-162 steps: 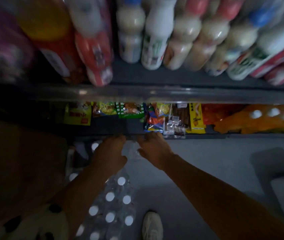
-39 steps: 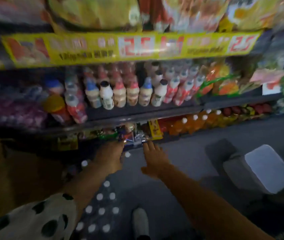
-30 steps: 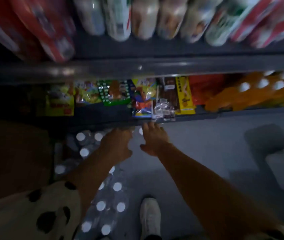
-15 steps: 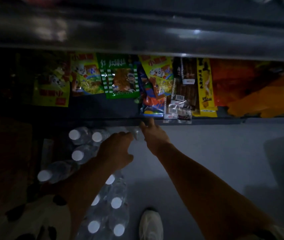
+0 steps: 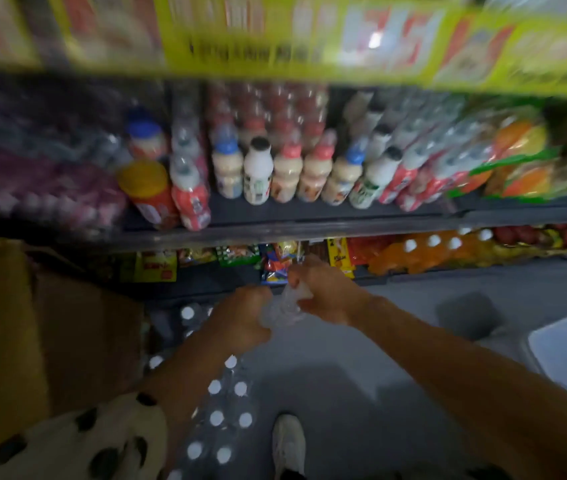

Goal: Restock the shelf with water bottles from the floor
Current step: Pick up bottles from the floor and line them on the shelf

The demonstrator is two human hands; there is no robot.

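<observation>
Evidently early days, seen from the head: left hand [image 5: 240, 317] and right hand [image 5: 323, 296] both curled round one clear water bottle [image 5: 282, 306], lifted between them just short of the shelf [image 5: 309, 230]. Below and behind the left grip, many white-capped bottles [image 5: 226, 403] left on the floor [image 5: 361, 375]. Blurred throughout; fingers and target gap hard to make out.

The middle shelf [image 5: 309, 211] carries the drink bottles [image 5: 289, 174]. Below it lie snack packets [image 5: 237, 254]; further below, on the floor, stand the water bottles [image 5: 223, 403], with a cardboard box [image 5: 50, 323] to their left.
</observation>
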